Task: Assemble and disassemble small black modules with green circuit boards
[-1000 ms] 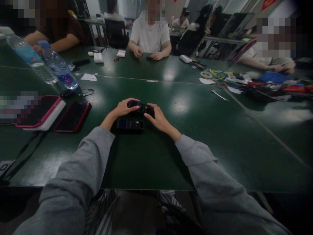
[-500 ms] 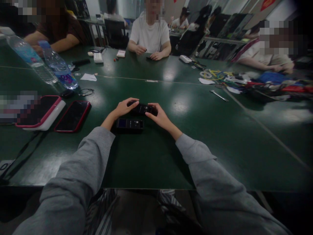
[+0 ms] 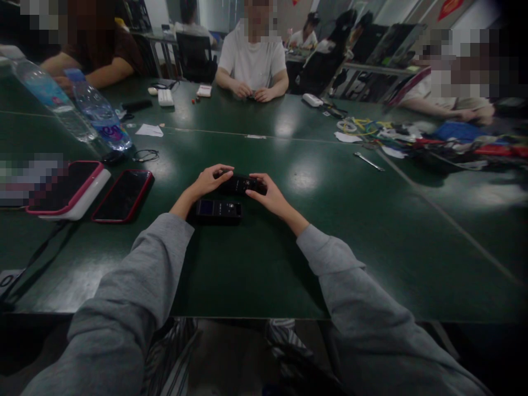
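A black handheld device with small buttons (image 3: 239, 185) lies crosswise between my two hands, at or just above the table. Around its left end is my left hand (image 3: 209, 180), thumb on the near side. My right hand (image 3: 268, 193) grips the right end, fingers at the far edge and thumb over the front. Both ends are partly covered by my fingers. Just nearer to me, a second black device (image 3: 219, 211) of similar look rests on the green table (image 3: 256, 264), its small dark screen at the left. Neither hand touches its buttons.
At the left are a red-cased phone (image 3: 122, 196), a pink-edged phone on a white block (image 3: 68, 190) and two water bottles (image 3: 109, 124). A wrench (image 3: 369, 161) and tangled cables (image 3: 454, 137) lie right. A person in white (image 3: 252, 60) sits opposite.
My hands and both devices stay almost in place; the held device looks tilted slightly differently. Across the table, the person's hands have come together.
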